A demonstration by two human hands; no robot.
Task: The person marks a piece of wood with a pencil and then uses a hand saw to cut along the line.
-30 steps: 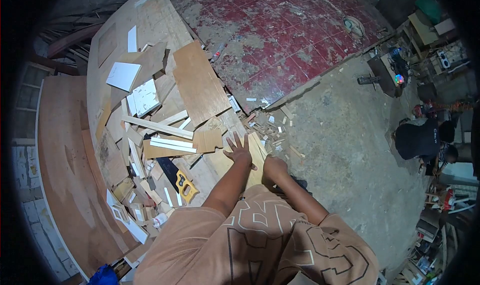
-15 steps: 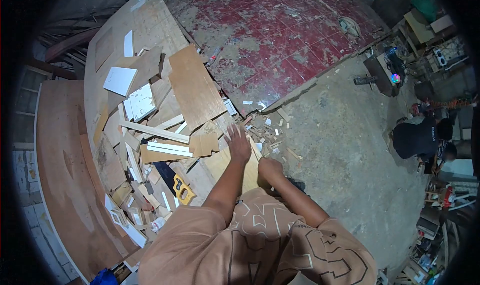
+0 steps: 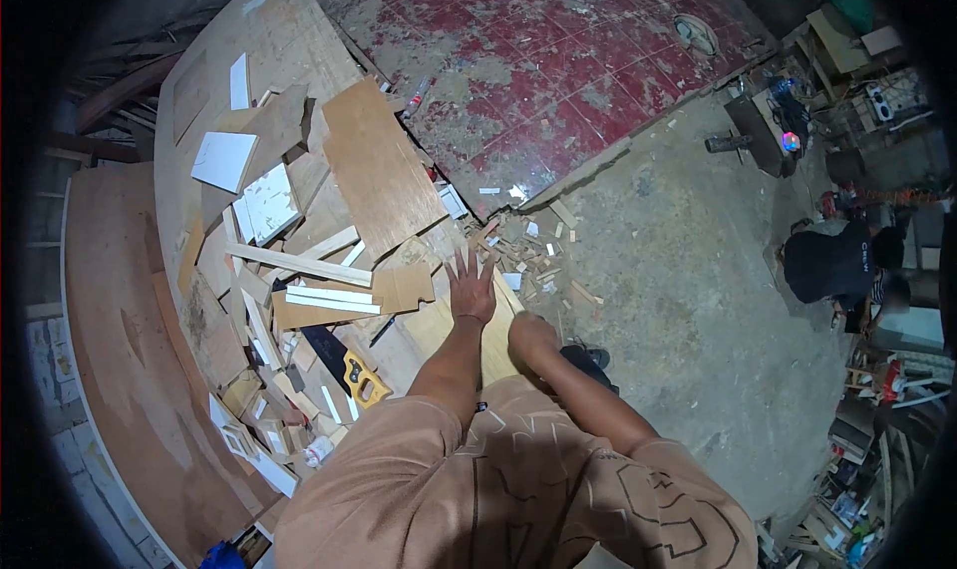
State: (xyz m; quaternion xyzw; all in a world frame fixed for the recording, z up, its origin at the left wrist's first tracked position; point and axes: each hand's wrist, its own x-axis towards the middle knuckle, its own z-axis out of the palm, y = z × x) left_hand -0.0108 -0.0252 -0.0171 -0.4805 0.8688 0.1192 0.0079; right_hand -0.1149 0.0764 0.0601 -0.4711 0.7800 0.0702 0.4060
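Note:
My left hand (image 3: 473, 292) lies flat with fingers spread on a pale wooden board (image 3: 437, 332) in front of my body. At the board's right edge my right hand (image 3: 534, 340) is curled into a fist. What it grips, if anything, is hidden by the fingers. A narrow pale strip (image 3: 505, 298) runs along that edge, just beyond the fist. Left of my forearm lies a handsaw (image 3: 365, 380) with a yellow handle and dark blade. Beyond it, white strips (image 3: 334, 301) rest on a brown panel piece (image 3: 407, 289).
Wood offcuts and white-faced pieces (image 3: 267, 204) cover the worktable. A larger brown panel (image 3: 384, 170) lies farther off. Small scraps (image 3: 538, 255) litter the concrete floor (image 3: 678, 300) on the right. At far right a person in a dark shirt (image 3: 827, 260) is bent low.
The view has shifted slightly, moving the table's things a little left. My left hand stays on the board, fingers more clearly spread. My right fist remains at the board's edge.

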